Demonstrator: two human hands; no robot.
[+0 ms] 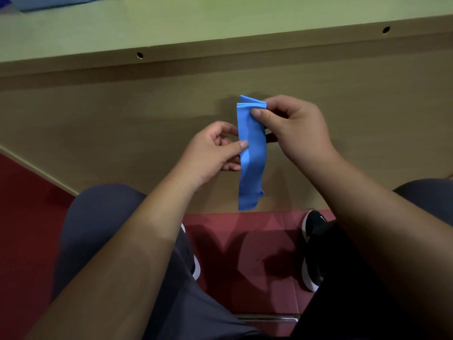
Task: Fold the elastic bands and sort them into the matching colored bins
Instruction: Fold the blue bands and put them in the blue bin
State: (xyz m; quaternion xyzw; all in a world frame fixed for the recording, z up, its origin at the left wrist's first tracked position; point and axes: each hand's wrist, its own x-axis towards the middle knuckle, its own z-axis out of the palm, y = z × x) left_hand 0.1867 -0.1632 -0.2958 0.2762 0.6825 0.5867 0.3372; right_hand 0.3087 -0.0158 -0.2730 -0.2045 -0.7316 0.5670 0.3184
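At centre frame, the blue elastic band (252, 153) hangs folded in layers — right hand (291, 126) pinches its top, left hand (215, 150) pinches its middle edge. Folding looks partly done; binning remains — no bin clearly shows, only something blue (49, 2) at upper left.

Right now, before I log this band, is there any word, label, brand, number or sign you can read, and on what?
No readable text in this view.
Blue elastic band, pinched by the left hand and right hand: plain, no print.
Black shoe: a small white mark near the toe, too small to read as letters.
Desk front panel: bare wood, two holes, no label.
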